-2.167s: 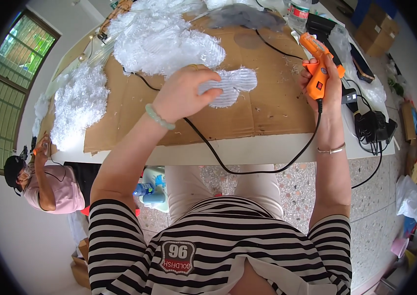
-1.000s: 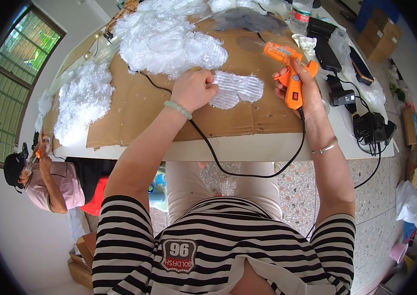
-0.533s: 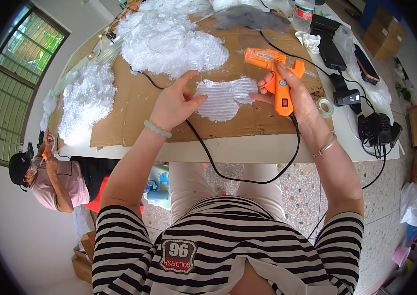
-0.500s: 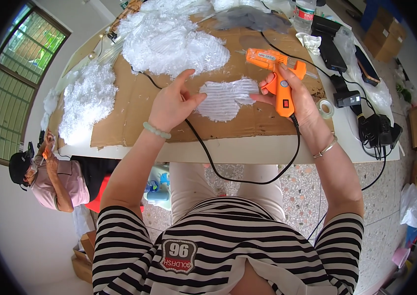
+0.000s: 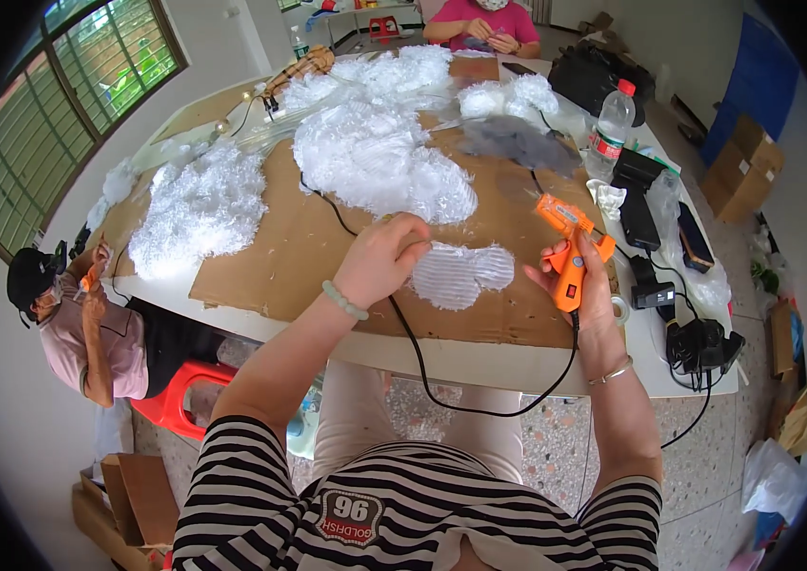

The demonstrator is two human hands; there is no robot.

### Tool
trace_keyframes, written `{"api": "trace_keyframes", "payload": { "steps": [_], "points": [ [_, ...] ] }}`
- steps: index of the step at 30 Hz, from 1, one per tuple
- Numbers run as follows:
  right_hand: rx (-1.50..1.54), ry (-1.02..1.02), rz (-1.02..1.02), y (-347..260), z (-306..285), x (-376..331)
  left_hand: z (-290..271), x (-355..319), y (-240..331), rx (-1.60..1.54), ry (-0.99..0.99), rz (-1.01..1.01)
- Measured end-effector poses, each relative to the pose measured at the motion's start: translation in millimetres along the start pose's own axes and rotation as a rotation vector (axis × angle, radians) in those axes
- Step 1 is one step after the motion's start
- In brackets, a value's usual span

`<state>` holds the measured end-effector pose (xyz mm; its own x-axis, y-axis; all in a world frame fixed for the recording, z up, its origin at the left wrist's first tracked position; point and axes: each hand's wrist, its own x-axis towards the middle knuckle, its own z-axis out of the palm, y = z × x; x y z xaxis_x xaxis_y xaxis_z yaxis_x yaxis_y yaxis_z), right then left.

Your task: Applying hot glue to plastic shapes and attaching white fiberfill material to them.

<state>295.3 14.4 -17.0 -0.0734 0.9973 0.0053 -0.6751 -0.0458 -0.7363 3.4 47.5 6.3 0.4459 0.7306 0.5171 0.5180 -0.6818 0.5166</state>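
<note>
An orange hot glue gun point(image 5: 570, 268) is gripped by its handle in my right hand point(image 5: 597, 295), its nozzle pointing away and to the left. A white ribbed, fringed fabric piece point(image 5: 461, 276) lies flat on the brown cardboard point(image 5: 527, 324) between my hands. My left hand point(image 5: 386, 255) is at the piece's upper left edge, thumb and fingers drawn together; whether they pinch anything is hidden. Just beyond it sits a heap of similar white fluffy pieces point(image 5: 365, 162). The gun's black cord loops below the fabric piece and passes under my left wrist.
Another white fluffy pile point(image 5: 201, 209) lies at the left. On the right are a plastic bottle point(image 5: 611, 128), a tape roll point(image 5: 620, 309), chargers point(image 5: 698, 343) and a phone point(image 5: 696, 238). One person point(image 5: 89, 324) sits at the left, another point(image 5: 484, 27) at the far side.
My view has tilted up, showing more of the far table. My left hand's spread fingers have come together at the fabric piece's edge. My right hand with the glue gun has moved away from the piece.
</note>
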Motion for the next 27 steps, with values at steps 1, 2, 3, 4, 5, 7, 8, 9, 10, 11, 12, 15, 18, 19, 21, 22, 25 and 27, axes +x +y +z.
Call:
{"api": "trace_keyframes", "payload": {
  "steps": [1,2,3,4,5,7,8,9,10,11,12,15,18,19,21,22,25,27],
  "points": [
    [-0.006,0.023,-0.007,-2,0,0,-2,2,-5,-0.207,0.057,-0.093],
    [-0.012,0.025,0.003,-4,0,0,-4,6,-10,-0.213,0.061,-0.103],
    [-0.023,0.045,-0.022,-7,-2,0,-5,13,-14,-0.401,0.09,-0.196],
    [-0.033,0.06,-0.044,-8,-2,2,-8,18,-16,-0.586,0.125,-0.293],
    [-0.035,0.073,-0.05,-9,0,1,-9,22,-17,-0.591,0.13,-0.308],
    [-0.046,0.076,-0.058,-12,-3,3,-11,34,-15,-0.955,0.278,-0.445],
    [-0.051,0.076,-0.079,-13,-4,4,-10,38,-22,-0.964,0.284,-0.452],
    [-0.049,0.087,-0.097,-12,-5,4,-8,41,-29,-1.029,0.312,-0.434],
    [-0.059,0.091,-0.091,-12,-5,5,-6,42,-35,-1.094,0.341,-0.416],
    [-0.047,0.098,-0.103,-14,-6,5,-4,40,-41,-1.104,0.345,-0.42],
    [-0.035,0.109,-0.117,-14,-6,5,-2,38,-48,-1.162,0.365,-0.443],
    [-0.03,0.107,-0.124,-14,-8,6,5,26,-64,-1.278,0.408,-0.512],
    [-0.04,0.108,-0.129,-17,-14,6,3,25,-62,-1.301,0.439,-0.553],
    [-0.044,0.1,-0.134,-17,-15,8,-3,28,-57,-1.263,0.446,-0.542],
    [-0.066,0.101,-0.124,-16,-16,10,-9,27,-51,-1.298,0.468,-0.559],
    [-0.077,0.101,-0.122,-15,-17,9,-9,25,-51,-1.326,0.482,-0.57],
    [-0.079,0.069,-0.124,-16,-22,9,-7,24,-54,-1.278,0.479,-0.543],
    [-0.064,0.051,-0.129,-16,-24,11,-5,23,-60,-1.241,0.453,-0.522]
  ]
}}
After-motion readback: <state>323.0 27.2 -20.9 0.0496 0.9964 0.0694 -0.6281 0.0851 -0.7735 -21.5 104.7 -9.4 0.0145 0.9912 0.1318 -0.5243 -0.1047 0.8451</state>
